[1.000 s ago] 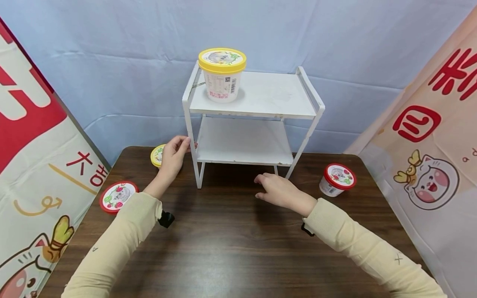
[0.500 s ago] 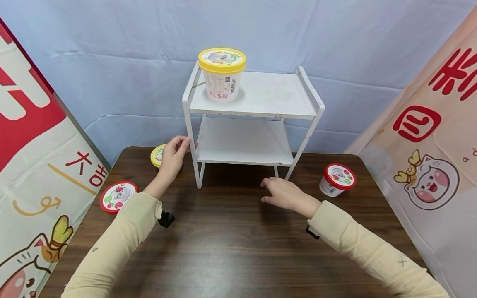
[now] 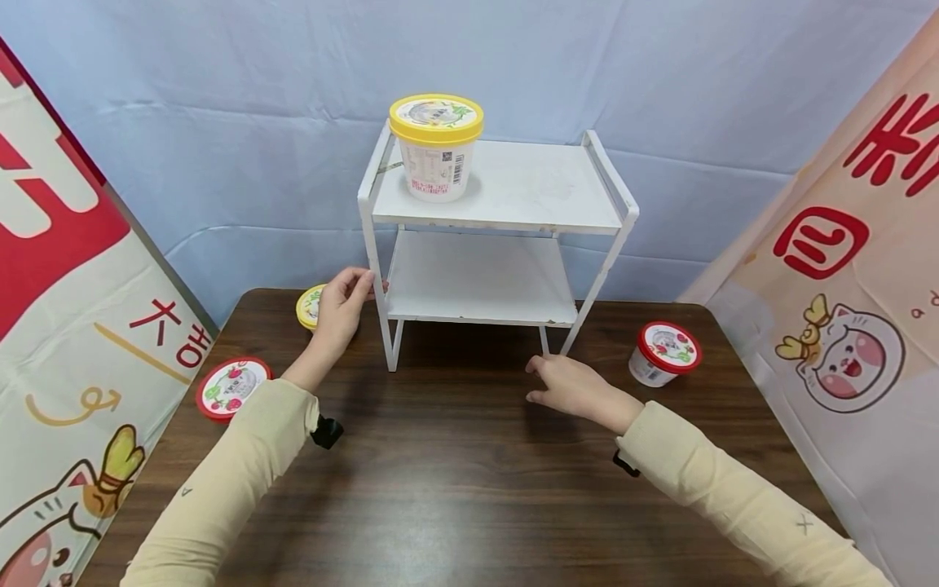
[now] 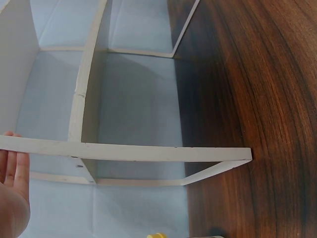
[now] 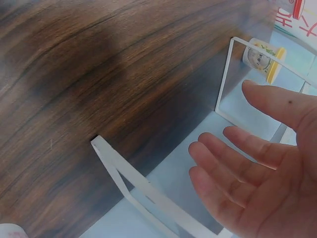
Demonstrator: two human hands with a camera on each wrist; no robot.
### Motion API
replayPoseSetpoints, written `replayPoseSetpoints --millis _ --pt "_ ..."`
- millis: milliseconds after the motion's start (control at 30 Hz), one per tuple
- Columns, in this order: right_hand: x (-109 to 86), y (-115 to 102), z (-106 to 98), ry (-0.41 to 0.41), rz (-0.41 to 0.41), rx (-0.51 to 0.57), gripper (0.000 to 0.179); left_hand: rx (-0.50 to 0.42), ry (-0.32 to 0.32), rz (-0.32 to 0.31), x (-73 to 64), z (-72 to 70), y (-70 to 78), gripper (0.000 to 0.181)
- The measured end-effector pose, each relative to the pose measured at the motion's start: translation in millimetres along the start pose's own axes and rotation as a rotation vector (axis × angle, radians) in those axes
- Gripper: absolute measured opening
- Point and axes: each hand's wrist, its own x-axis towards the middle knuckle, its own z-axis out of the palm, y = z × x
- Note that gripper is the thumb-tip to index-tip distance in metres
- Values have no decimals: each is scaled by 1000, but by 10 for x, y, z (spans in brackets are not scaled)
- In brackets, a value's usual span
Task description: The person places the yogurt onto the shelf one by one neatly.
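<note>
A white two-tier shelf rack (image 3: 480, 314) stands on the brown table. My left hand (image 3: 340, 306) holds the rack's front left post, fingertips behind it; the left wrist view has the fingers (image 4: 15, 171) at the post. Near the right front leg, my right hand (image 3: 568, 387) hovers over the table with nothing in it. Its fingers (image 5: 230, 176) are loosely bent and spread in the right wrist view. On the top tier, at the left, a white tub with a yellow lid (image 3: 438, 147) stands upright. The lower tier bears nothing.
To the right stands a red-lidded tub (image 3: 663, 355). Another red-lidded tub (image 3: 233, 390) is at the left edge, partly behind the left sleeve. A yellow-lidded tub (image 3: 309, 307) is mostly hidden by my left hand. Light blue cloth (image 3: 293, 98) hangs behind the table.
My right hand has drifted right and slightly toward me, away from the rack's middle. My left hand stays at the post. The rack and tubs look almost unmoved.
</note>
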Motion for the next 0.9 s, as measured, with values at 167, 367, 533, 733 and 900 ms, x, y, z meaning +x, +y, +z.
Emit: replayPoseSetpoints --millis 167,367,533,733,900 --pt "-41 57 25 5 5 24 37 13 -2 -11 -5 0 7 23" --pt "-75 118 44 1 28 60 37 22 8 -6 -3 3 2 23" --pt "-94 168 51 10 36 72 36 6 13 3 2 2 -7 22" --pt "-125 219 86 19 46 67 38 -12 4 1 3 1 -11 23" --pt "-153 250 100 9 55 82 38 -9 3 1 2 -4 -11 23"
